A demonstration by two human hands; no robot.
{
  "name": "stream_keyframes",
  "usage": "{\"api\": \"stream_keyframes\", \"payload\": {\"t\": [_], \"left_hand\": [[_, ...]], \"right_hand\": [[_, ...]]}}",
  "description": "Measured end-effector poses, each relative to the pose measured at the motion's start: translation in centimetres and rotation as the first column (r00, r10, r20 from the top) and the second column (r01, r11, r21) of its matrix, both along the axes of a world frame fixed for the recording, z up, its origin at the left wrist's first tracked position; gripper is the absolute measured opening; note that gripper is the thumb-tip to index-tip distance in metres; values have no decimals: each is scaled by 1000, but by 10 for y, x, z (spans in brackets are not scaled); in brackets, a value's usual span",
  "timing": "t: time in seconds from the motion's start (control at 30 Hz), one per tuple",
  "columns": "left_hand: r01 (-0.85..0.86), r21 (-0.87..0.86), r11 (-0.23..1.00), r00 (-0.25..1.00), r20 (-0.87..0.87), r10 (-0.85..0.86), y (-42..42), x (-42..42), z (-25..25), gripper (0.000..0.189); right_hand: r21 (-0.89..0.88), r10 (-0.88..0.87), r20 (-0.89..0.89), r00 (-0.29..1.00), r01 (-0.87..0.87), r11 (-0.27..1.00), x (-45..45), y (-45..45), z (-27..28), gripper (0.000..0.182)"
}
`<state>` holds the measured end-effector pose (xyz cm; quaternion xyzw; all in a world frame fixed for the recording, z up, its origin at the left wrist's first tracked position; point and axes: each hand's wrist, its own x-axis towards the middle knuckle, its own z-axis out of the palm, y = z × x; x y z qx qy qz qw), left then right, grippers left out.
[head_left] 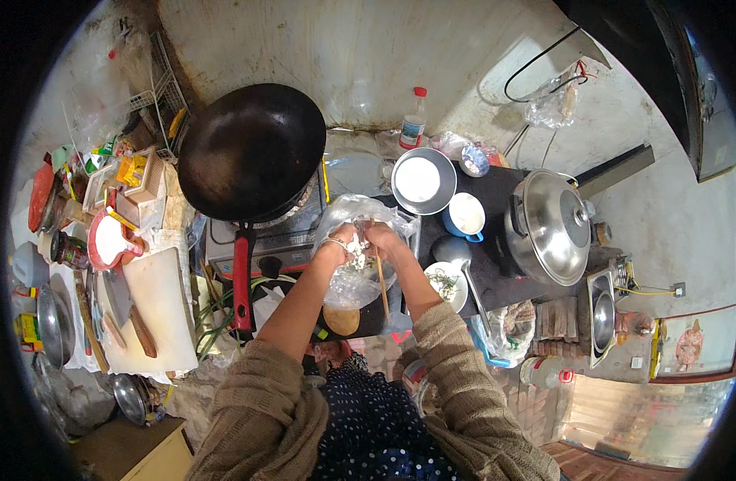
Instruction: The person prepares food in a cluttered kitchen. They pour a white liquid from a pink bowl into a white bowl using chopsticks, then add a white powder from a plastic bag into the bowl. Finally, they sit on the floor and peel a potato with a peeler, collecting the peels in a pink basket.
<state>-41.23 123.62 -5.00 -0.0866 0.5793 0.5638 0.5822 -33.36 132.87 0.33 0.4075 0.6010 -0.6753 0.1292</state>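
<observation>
A clear plastic bag (359, 291) lies spread in front of me, with white crumbly food (359, 251) inside. Both of my hands reach into its mouth from either side. My left hand (340, 242) wears a bracelet at the wrist and touches the food; its fingertips are partly hidden. Close beside it, my right hand (384, 237) holds a wooden chopstick (381, 279) that slants down towards me across the bag. A second chopstick cannot be made out. Just below the bag sits a round tan object (342, 321).
A large wok (253, 153) with a red handle rests on the gas stove (223, 240) at left. To the right stand a metal bowl (424, 180), a blue mug (466, 216), a ladle (473, 288), a bowl of herbs (447, 285) and a lidded pot (551, 228). A cleaver (133, 318) lies on the cutting board (157, 300).
</observation>
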Motion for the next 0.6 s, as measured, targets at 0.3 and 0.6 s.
{"api": "stream_keyframes", "payload": {"t": [0.3, 0.6], "left_hand": [[-143, 125, 982, 989, 56, 136, -9, 2, 43, 28], [-200, 188, 962, 979, 3, 203, -33, 28, 105, 27]], "right_hand": [[-210, -206, -206, 957, 162, 964, 21, 19, -19, 23], [-203, -186, -234, 954, 139, 969, 45, -11, 83, 29]]}}
